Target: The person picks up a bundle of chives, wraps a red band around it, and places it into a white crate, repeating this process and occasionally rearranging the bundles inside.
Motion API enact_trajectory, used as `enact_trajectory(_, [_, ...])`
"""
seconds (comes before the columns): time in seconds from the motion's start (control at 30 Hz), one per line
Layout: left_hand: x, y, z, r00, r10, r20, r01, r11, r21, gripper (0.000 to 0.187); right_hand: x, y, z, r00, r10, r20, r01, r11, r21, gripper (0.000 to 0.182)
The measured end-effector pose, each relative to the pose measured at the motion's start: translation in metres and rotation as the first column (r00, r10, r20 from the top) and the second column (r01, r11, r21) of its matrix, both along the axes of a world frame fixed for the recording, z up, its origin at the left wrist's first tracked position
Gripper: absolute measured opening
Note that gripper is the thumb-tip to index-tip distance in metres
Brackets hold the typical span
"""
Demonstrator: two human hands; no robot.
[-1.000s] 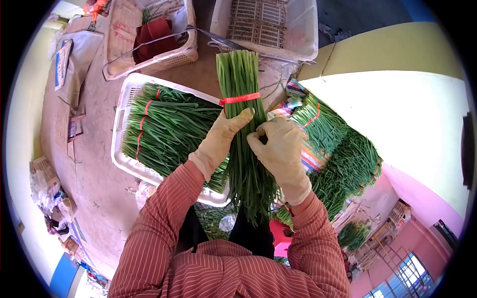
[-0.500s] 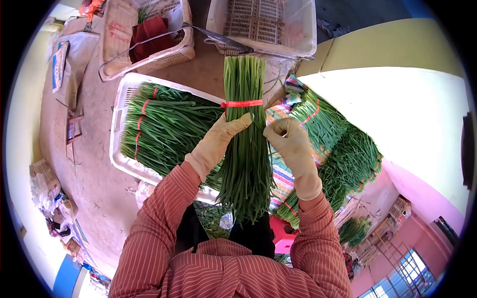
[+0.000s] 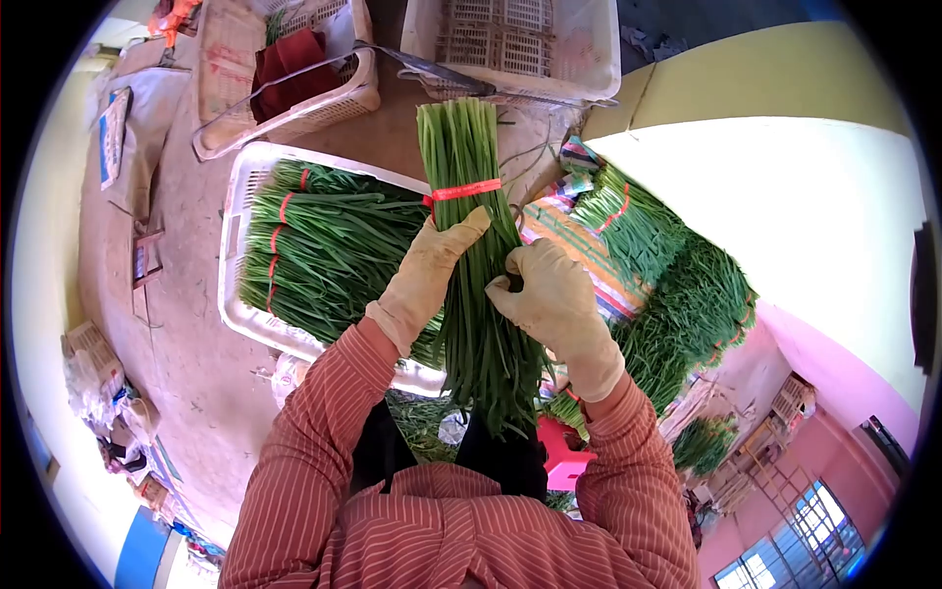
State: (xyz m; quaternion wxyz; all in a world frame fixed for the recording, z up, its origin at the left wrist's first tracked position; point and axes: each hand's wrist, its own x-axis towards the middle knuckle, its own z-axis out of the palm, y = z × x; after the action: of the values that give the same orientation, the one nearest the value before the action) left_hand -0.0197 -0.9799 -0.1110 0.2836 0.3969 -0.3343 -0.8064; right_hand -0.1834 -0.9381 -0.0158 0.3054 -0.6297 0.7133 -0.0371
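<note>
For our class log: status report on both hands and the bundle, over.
Left hand shut on bundle, just below red band. Right hand pinching stalks mid-bundle. Full tray sits beyond; nothing blocking.

A white crate (image 3: pixel 238 236) sat to my left, packed with banded green bundles (image 3: pixel 329 250). More bundles (image 3: pixel 677 294) lay piled on a striped cloth (image 3: pixel 579 250) to my right. Ahead stood an empty white crate (image 3: pixel 520 49) and a basket (image 3: pixel 285 88) holding red cloth (image 3: pixel 289 64).
</note>
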Motion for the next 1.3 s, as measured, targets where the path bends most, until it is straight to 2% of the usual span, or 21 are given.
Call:
enact_trajectory(0.07, [0.003,-0.005,0.015,1.0,-0.013,0.019,0.014,0.999,-0.052,0.034,0.004,-0.003,0.009,0.999,0.039,-0.038,-0.04,0.999,-0.026,0.02])
enact_trajectory(0.13, [-0.002,-0.012,0.052,0.984,0.126,-0.122,-0.086,0.953,0.291,0.03,0.011,-0.005,0.023,0.998,-0.028,-0.056,0.021,0.993,-0.119,0.025])
enact_trajectory(0.17, [-0.002,-0.014,0.068,0.981,0.151,-0.122,-0.109,0.948,0.299,0.029,0.014,-0.005,0.03,0.998,-0.019,-0.058,0.011,0.99,-0.138,0.025])
enact_trajectory(0.23, [0.001,-0.015,0.08,0.976,0.149,-0.157,-0.108,0.965,0.241,0.029,0.019,-0.005,0.042,0.998,0.008,-0.062,-0.032,0.92,-0.391,0.034])
enact_trajectory(0.37, [0.009,-0.021,0.117,0.965,0.159,-0.207,-0.125,0.978,0.167,0.03,0.03,-0.013,0.054,0.987,0.076,-0.144,-0.146,0.804,-0.577,0.032])
enact_trajectory(0.47, [0.018,-0.025,0.144,0.961,0.176,-0.214,-0.148,0.979,0.144,0.031,0.037,-0.018,0.073,0.941,0.089,-0.327,-0.288,0.721,-0.631,0.024])
enact_trajectory(0.6, [0.028,-0.031,0.165,0.961,0.159,-0.228,-0.139,0.985,0.101,0.033,0.043,-0.025,0.086,0.887,0.107,-0.45,-0.404,0.653,-0.64,0.016])
enact_trajectory(0.7, [0.033,-0.028,0.187,0.961,0.174,-0.217,-0.154,0.982,0.105,0.034,0.043,-0.028,0.087,0.796,-0.032,-0.605,-0.502,0.524,-0.688,0.011])
enact_trajectory(0.77, [0.035,-0.027,0.192,0.965,0.177,-0.193,-0.161,0.982,0.096,0.034,0.039,-0.033,0.101,0.899,0.208,-0.385,-0.408,0.717,-0.565,0.01])
enact_trajectory(0.8, [0.036,-0.026,0.193,0.971,0.177,-0.163,-0.162,0.981,0.102,0.035,0.038,-0.035,0.108,0.897,0.208,-0.389,-0.412,0.711,-0.57,0.01])
enact_trajectory(0.83, [0.037,-0.024,0.194,0.969,0.181,-0.166,-0.167,0.982,0.094,0.035,0.037,-0.036,0.116,0.982,0.186,-0.018,-0.17,0.849,-0.501,0.011])
enact_trajectory(0.87, [0.037,-0.022,0.194,0.967,0.21,-0.145,-0.2,0.977,0.08,0.035,0.036,-0.037,0.124,0.934,0.084,0.347,0.036,0.945,-0.326,0.012])
enact_trajectory(0.9, [0.037,-0.021,0.194,0.963,0.239,-0.123,-0.233,0.97,0.064,0.036,0.034,-0.038,0.141,0.793,-0.116,0.598,0.125,0.992,0.026,0.016])
enact_trajectory(0.93, [0.037,-0.02,0.194,0.962,0.242,-0.125,-0.237,0.97,0.056,0.036,0.028,-0.037,0.15,0.793,-0.108,0.599,0.121,0.992,0.018,0.016])
enact_trajectory(1.0, [0.036,-0.022,0.2,0.942,0.31,-0.127,-0.32,0.945,-0.067,0.038,0.016,-0.03,0.164,0.671,-0.133,0.73,-0.102,0.958,0.268,0.019])
enact_trajectory(1.07, [0.04,-0.022,0.211,0.948,0.291,-0.127,-0.298,0.954,-0.034,0.038,0.008,-0.014,0.177,0.644,-0.161,0.748,-0.093,0.954,0.286,0.018])
enact_trajectory(1.13, [0.04,-0.025,0.224,0.917,0.36,-0.17,-0.363,0.932,0.014,0.038,-0.014,-0.004,0.186,0.635,-0.152,0.757,0.004,0.981,0.194,0.022])
enact_trajectory(1.17, [0.043,-0.025,0.231,0.917,0.377,-0.133,-0.391,0.913,-0.112,0.037,-0.029,0.002,0.186,0.57,-0.18,0.801,0.051,0.981,0.184,0.021])
enact_trajectory(1.2, [0.047,-0.028,0.226,0.917,0.352,-0.188,-0.373,0.923,-0.089,0.04,-0.047,0.008,0.184,0.571,-0.175,0.802,0.054,0.983,0.176,0.021])
enact_trajectory(1.27, [0.054,-0.028,0.227,0.864,0.459,-0.209,-0.484,0.871,-0.085,0.045,-0.084,0.018,0.175,0.407,-0.333,0.851,0.162,0.943,0.291,0.018])
enact_trajectory(1.3, [0.064,-0.026,0.23,0.847,0.476,-0.237,-0.503,0.862,-0.067,0.049,-0.097,0.023,0.173,0.371,-0.328,0.869,0.184,0.943,0.277,0.017])
